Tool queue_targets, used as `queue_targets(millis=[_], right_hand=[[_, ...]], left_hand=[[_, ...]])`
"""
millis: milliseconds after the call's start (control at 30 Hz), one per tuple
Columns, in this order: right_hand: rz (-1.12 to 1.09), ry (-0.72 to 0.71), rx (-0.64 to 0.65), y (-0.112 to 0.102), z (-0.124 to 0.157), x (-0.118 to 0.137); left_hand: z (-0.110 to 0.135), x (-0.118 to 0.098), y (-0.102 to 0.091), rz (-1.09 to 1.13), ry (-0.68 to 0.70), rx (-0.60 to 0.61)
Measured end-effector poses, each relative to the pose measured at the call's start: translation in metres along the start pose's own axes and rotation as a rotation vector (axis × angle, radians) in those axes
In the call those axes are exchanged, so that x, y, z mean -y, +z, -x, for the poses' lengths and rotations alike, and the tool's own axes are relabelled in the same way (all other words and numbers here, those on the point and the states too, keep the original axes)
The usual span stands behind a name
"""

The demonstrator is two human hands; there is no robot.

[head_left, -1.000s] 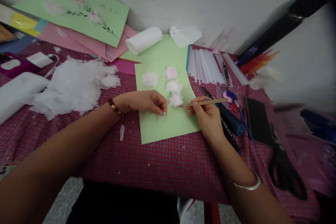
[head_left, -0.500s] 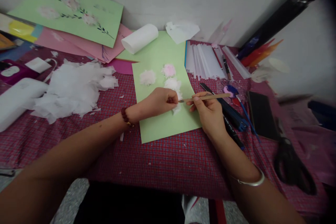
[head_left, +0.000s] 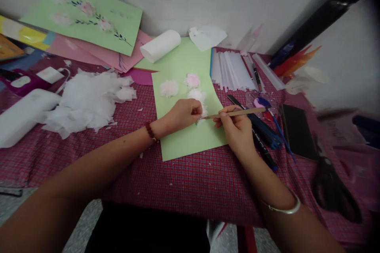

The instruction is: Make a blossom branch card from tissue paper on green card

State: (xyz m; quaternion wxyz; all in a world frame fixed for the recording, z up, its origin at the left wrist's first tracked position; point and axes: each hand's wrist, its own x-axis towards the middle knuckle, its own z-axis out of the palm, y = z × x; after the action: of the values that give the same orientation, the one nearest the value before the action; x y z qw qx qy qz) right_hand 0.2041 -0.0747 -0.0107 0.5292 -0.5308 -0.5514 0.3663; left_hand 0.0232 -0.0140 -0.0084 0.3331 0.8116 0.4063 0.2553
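My right hand grips a thin flat wooden stick, whose tip points left at white tissue on the green sheet. My left hand is closed in a pinch beside that tip; what its fingertips hold is hidden. Beneath both hands lies the light green sheet of paper. It carries a pale tissue flower, a pinker one and a white one. A further bit of white tissue shows just under my left fingers.
Torn white tissue pieces are heaped at left beside a white roll. A finished green flower card leans at the back. To the right lie folded white strips, a blue cutter, a black phone-like slab and black-handled scissors.
The whole view has shifted slightly right and down. The stick's tip has dipped a little beside my left fingers; both hands keep their grips.
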Motion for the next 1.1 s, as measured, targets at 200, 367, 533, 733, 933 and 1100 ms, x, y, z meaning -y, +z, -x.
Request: queue_targets(millis=[200, 367, 533, 733, 933, 1100], right_hand=[[0.084, -0.037, 0.037, 0.000, 0.001, 0.000], [0.188, -0.100, 0.076, -0.002, 0.005, -0.002], [0.369, -0.234, 0.122, -0.003, 0.010, -0.004], [0.461, -0.310, 0.229, -0.004, 0.014, 0.001], [-0.084, 0.076, -0.141, -0.011, 0.000, 0.001], [-0.263, 0.218, -0.123, -0.012, -0.004, 0.001]], left_hand=[[0.000, -0.001, 0.000, 0.035, -0.047, 0.008], [-0.003, 0.002, -0.005, 0.164, -0.108, -0.082], [0.000, 0.003, -0.011, 0.206, -0.201, -0.095], [0.001, 0.005, -0.010, 0.182, -0.174, -0.100], [0.000, 0.009, -0.007, 0.349, -0.245, -0.082], [-0.002, -0.001, -0.054, 0.782, -0.382, -0.187]])
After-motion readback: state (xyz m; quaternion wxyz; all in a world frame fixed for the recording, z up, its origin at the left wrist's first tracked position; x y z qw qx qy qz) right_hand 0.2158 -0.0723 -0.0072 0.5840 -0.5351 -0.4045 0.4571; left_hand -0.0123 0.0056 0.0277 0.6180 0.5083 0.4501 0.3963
